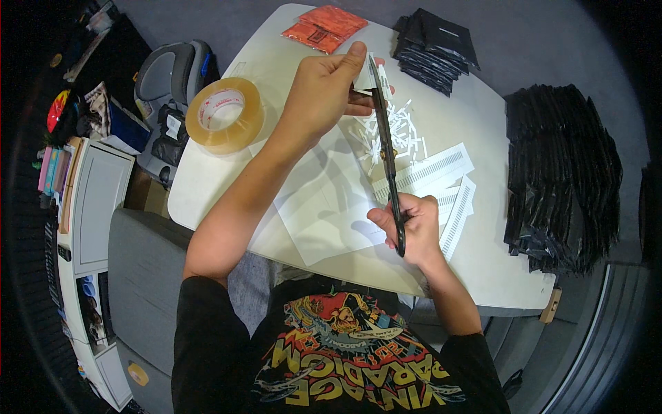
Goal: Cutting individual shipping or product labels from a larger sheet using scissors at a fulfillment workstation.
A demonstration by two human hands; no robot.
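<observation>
1. Long dark scissors (388, 153) with a brass-coloured pivot, raised, seen nearly edge-on, tips pointing forward; how far the blades are parted is hard to judge.
2. Small white paper piece (364, 79), held up at the scissors' tip end, just left of the blades.

1. We are looking at what seems to be a home living room, where a table (496, 279) is doubling as a packing station.
2. We are seeing a grey upholstered seat (148, 283), a white cabinet (103, 207), colourful upright books (52, 169) and apparently a child's seat (164, 74).
3. We are also noticing packing supplies: a wide tape roll (253, 114), stacked black packets (562, 183) and orange packets (324, 29).
</observation>
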